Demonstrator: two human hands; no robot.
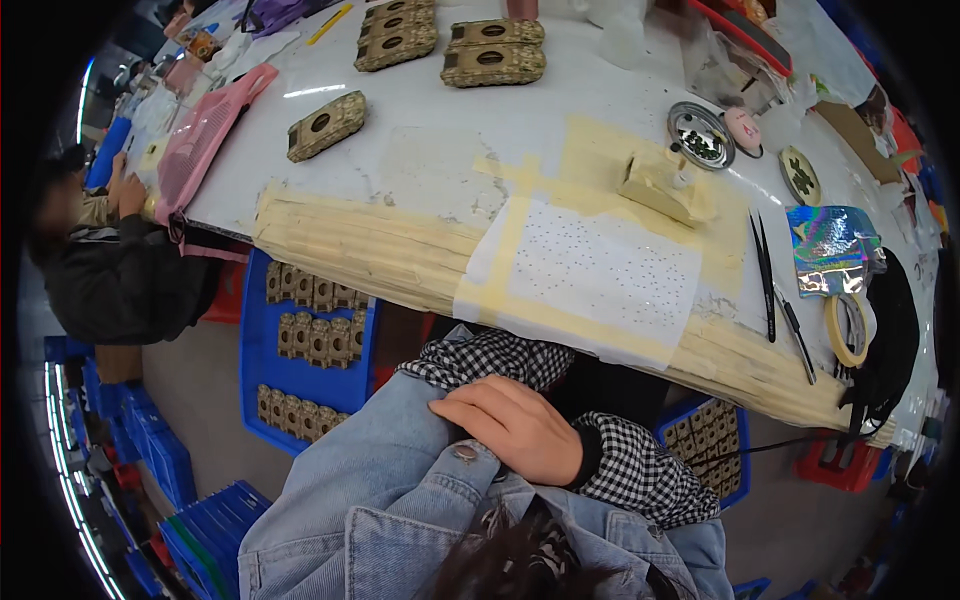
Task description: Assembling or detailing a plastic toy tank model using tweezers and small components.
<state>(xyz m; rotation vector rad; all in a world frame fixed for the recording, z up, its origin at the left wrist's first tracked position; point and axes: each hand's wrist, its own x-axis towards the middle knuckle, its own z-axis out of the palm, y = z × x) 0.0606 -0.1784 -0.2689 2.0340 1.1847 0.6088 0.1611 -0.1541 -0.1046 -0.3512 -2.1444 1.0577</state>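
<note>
My right hand [520, 425] lies across the denim jacket sleeve [400, 420] of my left arm, fingers stretched flat and close together. No object shows in it. My left hand is out of sight beyond the black-and-white checked cuff [490, 357], by the table's near edge. Just past that edge, a white sheet [605, 265] dotted with small dark specks is fixed down with yellow masking tape. Behind the sheet sits a tape-covered block [660, 188]. Farther left, a camouflage toy tank hull [327, 125] rests alone on the table.
More tank hulls [492, 65] stand at the back. Tweezers [765, 280], a slim pen-like tool [795, 335], a tape roll [850, 330] and a round metal dish [700, 135] of small green parts lie right. Blue trays [315, 380] of hulls sit below. A co-worker [120, 270] sits left.
</note>
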